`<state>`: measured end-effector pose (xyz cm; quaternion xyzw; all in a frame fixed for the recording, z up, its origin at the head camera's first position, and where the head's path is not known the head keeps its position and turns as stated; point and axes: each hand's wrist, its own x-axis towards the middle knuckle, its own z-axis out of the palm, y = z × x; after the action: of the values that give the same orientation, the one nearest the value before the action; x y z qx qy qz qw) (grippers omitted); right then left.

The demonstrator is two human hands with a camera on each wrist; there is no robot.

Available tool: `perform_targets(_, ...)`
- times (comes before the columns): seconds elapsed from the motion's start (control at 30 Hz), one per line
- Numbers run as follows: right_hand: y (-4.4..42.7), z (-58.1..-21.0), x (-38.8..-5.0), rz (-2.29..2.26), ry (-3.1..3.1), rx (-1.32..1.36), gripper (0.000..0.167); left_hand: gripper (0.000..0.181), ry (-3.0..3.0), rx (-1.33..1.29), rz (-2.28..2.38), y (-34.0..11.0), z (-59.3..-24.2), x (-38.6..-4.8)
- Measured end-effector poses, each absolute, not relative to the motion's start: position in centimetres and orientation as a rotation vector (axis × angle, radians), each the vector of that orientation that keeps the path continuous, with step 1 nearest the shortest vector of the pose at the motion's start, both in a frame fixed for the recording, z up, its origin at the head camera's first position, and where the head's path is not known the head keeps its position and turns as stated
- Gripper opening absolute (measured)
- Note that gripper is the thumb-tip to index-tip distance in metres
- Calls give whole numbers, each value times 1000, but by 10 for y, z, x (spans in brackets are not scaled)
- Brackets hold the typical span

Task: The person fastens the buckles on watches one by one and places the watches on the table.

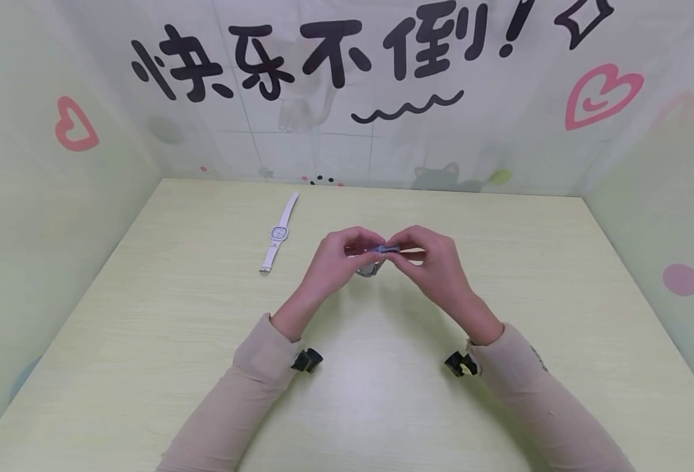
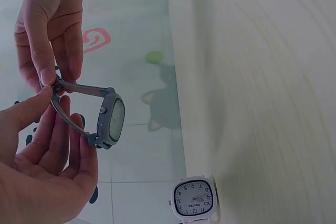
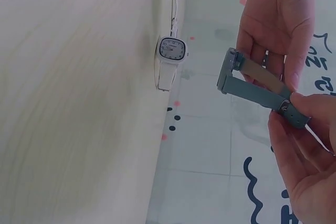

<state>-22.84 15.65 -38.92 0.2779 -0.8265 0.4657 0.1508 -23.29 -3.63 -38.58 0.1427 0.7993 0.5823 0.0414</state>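
Both hands meet above the table, holding a grey-blue wristwatch (image 2: 110, 119) whose strap forms a loop. My left hand (image 1: 338, 257) pinches the strap by its joined ends, thumb on one side and fingers beneath. From the other side my right hand (image 1: 432, 261) pinches the strap ends between thumb and fingers. In the right wrist view the strap (image 3: 257, 92) shows its overlapping ends with a buckle and small holes. The watch case hangs below the fingers, its dial facing away from the hands. In the head view the hands hide much of the watch.
A white wristwatch (image 1: 279, 234) with a squarish dial lies stretched out on the pale wooden table (image 1: 205, 314), left of the hands. A printed curtain (image 1: 323, 157) with black lettering stands behind the table's back edge. Black wrist cameras (image 1: 307, 360) sit at both sleeve cuffs.
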Motion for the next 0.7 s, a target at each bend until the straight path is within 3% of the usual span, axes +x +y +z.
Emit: perform_targets(0.7, 158, -387, -228, 1355, -2293, 801, 18, 14, 2648, 401, 1723, -37, -388, -230)
